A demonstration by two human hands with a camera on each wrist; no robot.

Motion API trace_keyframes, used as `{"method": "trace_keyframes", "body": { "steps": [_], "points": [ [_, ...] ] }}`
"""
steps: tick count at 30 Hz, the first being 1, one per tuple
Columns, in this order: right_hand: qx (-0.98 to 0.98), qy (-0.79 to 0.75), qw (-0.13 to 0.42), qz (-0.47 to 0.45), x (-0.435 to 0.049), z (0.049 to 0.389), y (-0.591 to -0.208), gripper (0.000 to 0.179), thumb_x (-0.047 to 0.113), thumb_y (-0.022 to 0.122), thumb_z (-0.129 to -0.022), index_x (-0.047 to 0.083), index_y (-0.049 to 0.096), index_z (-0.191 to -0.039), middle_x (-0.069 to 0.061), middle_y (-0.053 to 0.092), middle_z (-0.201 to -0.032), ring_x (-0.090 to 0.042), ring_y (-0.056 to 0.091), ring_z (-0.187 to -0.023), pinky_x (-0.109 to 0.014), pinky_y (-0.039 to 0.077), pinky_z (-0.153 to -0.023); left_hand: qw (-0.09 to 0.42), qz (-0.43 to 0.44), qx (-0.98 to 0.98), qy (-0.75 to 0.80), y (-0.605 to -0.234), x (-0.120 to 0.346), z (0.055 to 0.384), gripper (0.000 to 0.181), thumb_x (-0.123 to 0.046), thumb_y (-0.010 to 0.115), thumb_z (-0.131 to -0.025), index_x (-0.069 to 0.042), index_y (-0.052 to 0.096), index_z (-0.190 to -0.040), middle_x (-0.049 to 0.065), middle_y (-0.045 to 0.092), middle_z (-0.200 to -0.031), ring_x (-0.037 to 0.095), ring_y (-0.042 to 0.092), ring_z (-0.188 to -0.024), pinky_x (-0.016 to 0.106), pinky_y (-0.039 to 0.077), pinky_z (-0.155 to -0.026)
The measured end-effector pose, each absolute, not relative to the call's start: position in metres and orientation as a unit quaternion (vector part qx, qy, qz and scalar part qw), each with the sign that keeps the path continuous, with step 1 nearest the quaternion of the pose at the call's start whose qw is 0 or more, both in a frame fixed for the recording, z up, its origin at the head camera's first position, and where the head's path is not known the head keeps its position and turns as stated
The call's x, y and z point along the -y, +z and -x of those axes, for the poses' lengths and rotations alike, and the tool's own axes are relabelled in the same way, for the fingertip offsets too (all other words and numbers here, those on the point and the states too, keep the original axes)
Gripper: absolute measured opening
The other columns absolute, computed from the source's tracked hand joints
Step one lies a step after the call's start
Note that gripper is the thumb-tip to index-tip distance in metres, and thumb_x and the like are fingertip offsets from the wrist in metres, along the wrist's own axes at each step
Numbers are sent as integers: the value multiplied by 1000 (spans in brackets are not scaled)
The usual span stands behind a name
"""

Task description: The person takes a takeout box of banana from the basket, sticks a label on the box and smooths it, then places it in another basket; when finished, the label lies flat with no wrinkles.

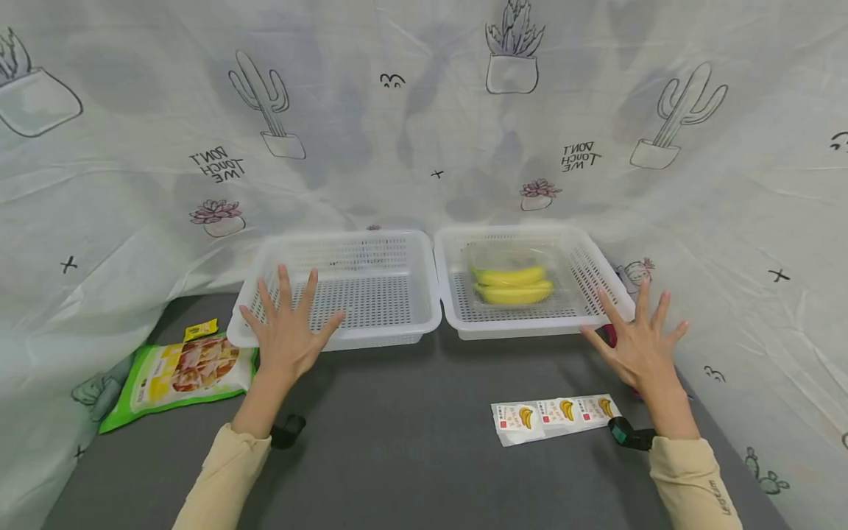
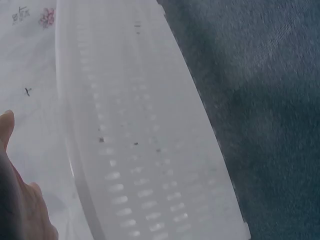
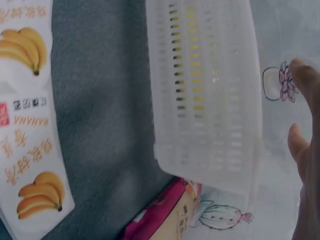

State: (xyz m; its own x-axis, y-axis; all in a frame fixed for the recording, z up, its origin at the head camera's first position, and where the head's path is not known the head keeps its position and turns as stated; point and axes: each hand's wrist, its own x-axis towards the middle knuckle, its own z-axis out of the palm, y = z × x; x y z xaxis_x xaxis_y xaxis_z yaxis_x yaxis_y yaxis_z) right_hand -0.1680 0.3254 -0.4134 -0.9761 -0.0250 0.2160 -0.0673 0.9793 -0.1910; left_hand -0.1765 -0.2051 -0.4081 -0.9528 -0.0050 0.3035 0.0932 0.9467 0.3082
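My left hand (image 1: 287, 335) is spread wide above the front left corner of a white perforated basket (image 1: 371, 337), holding nothing. My right hand (image 1: 641, 350), fingers also splayed, hovers by the front right corner of a second white basket (image 1: 517, 326). Inside that right basket sits a clear plastic box with yellow bananas (image 1: 513, 285). In front of it lies a strip of banana stickers (image 1: 556, 418), left of my right wrist. The left wrist view shows the left basket's slotted side wall (image 2: 145, 125), with part of my left hand (image 2: 22, 195) at the edge.
A green and white food bag (image 1: 192, 372) with a small yellow packet (image 1: 201, 329) lies at the left. A magenta package (image 3: 167, 212) is partly hidden beside the right basket. Cactus-print cloth (image 1: 424, 132) hangs behind the dark table (image 1: 397, 442).
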Motion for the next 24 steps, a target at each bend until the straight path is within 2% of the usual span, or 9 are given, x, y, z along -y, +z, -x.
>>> {"method": "trace_keyframes", "body": {
  "steps": [8,14,19,24],
  "points": [
    [988,105,102,-52,-344,175,-420,78,66,39,-92,28,12,-155,-15,-29,-154,-49,-27,-135,-81,-14,-88,171,47,973,-148,-403,187,172,86,-70,45,-88,-30,11,-155,12,-11,-160,48,-13,-140,81,-1,-94],
    [985,123,81,-86,-364,186,-422,77,60,44,-93,26,14,-155,-20,-24,-154,-53,-22,-135,-82,-1,-92,158,75,969,-175,-401,163,173,85,-71,44,-88,-30,13,-155,13,-6,-160,48,-9,-141,80,2,-96],
    [979,163,51,-114,-375,198,-419,76,53,55,-92,11,30,-150,-28,-13,-155,-60,-3,-135,-77,14,-96,103,93,960,-244,-397,139,178,77,-62,42,-94,-31,9,-155,12,-6,-160,47,-4,-142,76,5,-100],
    [978,184,-6,-99,-376,211,-403,76,50,66,-86,-4,47,-137,-31,8,-154,-62,21,-129,-72,24,-98,83,111,947,-289,-392,122,190,73,-49,50,-96,-25,15,-156,17,6,-159,48,6,-141,72,12,-103]
  ]
}}
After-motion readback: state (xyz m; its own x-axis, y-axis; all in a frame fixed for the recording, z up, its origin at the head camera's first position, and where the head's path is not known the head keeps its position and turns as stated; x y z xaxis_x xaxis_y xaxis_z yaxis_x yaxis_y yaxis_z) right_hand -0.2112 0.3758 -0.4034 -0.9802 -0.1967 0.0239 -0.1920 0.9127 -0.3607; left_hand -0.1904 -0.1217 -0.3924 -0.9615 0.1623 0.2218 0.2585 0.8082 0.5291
